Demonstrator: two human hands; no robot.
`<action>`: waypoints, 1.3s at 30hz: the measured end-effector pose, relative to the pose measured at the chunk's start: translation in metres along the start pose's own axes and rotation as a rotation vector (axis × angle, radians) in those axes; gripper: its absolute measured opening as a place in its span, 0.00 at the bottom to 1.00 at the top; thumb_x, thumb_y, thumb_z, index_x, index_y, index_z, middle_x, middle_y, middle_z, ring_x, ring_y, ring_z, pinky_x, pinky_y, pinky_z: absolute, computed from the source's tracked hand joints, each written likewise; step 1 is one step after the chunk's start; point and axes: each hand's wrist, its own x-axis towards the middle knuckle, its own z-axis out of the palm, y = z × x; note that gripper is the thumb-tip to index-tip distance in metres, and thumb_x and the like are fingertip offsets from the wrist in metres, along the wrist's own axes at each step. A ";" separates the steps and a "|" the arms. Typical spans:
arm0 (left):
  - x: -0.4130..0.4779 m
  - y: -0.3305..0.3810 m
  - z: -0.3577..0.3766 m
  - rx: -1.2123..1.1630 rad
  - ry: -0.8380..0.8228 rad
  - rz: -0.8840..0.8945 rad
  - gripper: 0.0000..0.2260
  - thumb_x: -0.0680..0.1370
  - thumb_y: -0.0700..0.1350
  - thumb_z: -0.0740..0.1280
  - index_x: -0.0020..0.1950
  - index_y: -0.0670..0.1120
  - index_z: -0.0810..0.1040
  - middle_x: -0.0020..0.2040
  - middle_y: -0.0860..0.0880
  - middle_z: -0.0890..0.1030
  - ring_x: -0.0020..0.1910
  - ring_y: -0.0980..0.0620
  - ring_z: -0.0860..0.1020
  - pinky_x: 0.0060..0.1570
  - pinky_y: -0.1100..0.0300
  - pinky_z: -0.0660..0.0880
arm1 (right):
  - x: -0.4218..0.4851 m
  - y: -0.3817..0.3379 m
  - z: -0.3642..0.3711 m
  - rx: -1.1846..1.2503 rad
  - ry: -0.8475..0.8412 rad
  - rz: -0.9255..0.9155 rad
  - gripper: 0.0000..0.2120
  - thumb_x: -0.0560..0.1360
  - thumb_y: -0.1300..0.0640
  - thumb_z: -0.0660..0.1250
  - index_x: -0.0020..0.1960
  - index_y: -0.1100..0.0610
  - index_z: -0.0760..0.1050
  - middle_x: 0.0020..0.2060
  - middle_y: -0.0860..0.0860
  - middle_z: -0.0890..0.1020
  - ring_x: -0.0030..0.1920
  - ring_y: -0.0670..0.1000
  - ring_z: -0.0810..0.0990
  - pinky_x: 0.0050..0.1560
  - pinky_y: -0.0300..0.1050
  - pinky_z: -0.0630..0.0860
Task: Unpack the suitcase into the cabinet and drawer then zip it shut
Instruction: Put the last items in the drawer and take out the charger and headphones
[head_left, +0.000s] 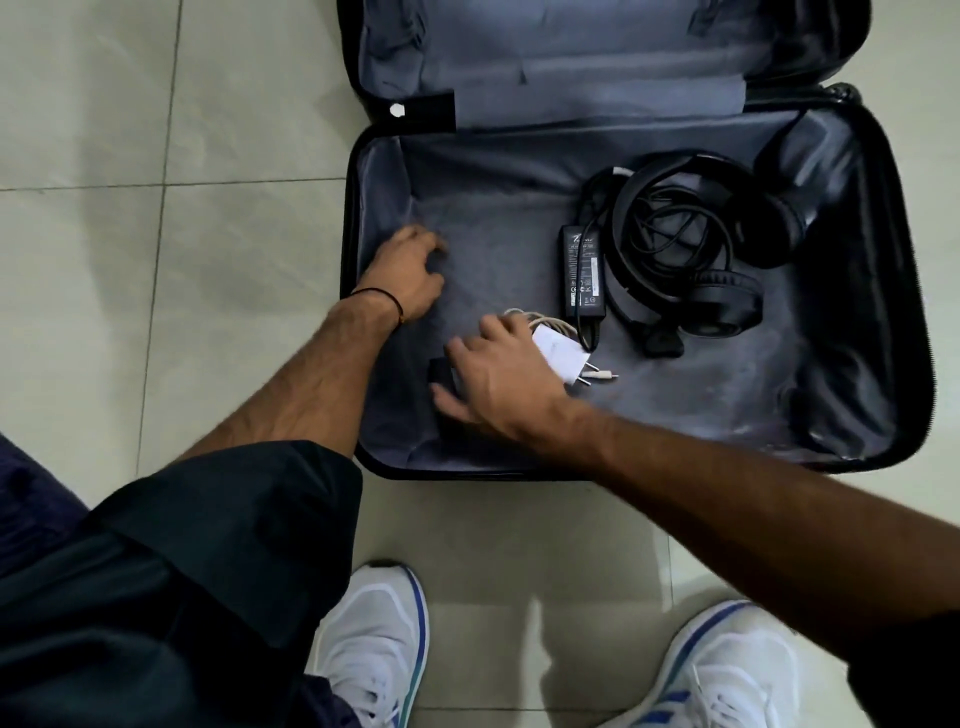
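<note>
Plainly the right hand (501, 379) is the nearer one for what comes next. It hovers low over the near-left corner of the open suitcase (883, 291), palm down, fingers spread and straight, holding nothing. Two small things lie at it. A small black item (440, 371) shows in the gap between thumb and forefinger, on the side toward the left edge, mostly hidden, so I cannot tell what it is. The white charger (558, 356) lies just beside the hand on the side toward the right edge, partly under the knuckles. Its long axis runs slantwise, with the prongs pointing toward the near-right corner and its coiled white cable (524, 317) on the far side.

I judge the grasp will close on one of these two, and the hand needs little more than to drop and curl. The right forearm reaches in across the near edge from the near-right, the wrist roughly level.

The left hand (410, 273) sits farther in by the left edge, knuckles up, fingers loosely curled with the tips on the grey lining (753, 395). Nothing shows in its grip.

Toward the right half lie the black power adapter (582, 273), long axis running far-to-near, and, touching it, the black headphones (727, 291) tangled with a black cord (670, 234). These are well apart from either hand, so unpacking looks far along but unfinished.
</note>
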 end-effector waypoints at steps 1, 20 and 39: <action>0.000 0.001 -0.001 -0.022 0.003 0.000 0.18 0.76 0.35 0.65 0.66 0.40 0.75 0.70 0.41 0.70 0.70 0.43 0.68 0.71 0.61 0.59 | 0.002 -0.011 0.004 -0.005 -0.100 0.064 0.27 0.75 0.36 0.62 0.52 0.60 0.79 0.43 0.57 0.84 0.51 0.59 0.79 0.62 0.57 0.64; -0.103 0.112 -0.018 -1.072 0.090 -0.609 0.10 0.80 0.36 0.60 0.44 0.48 0.76 0.40 0.49 0.80 0.33 0.57 0.77 0.28 0.67 0.72 | -0.055 0.079 -0.156 2.137 0.199 0.861 0.10 0.77 0.56 0.51 0.44 0.57 0.70 0.32 0.56 0.76 0.28 0.55 0.73 0.31 0.43 0.69; -0.478 0.576 -0.290 -0.616 -0.766 0.139 0.10 0.79 0.38 0.60 0.52 0.45 0.80 0.43 0.50 0.83 0.39 0.53 0.78 0.38 0.61 0.71 | -0.507 -0.055 -0.697 1.945 0.979 1.438 0.10 0.78 0.57 0.53 0.45 0.59 0.71 0.33 0.55 0.73 0.31 0.55 0.70 0.37 0.47 0.69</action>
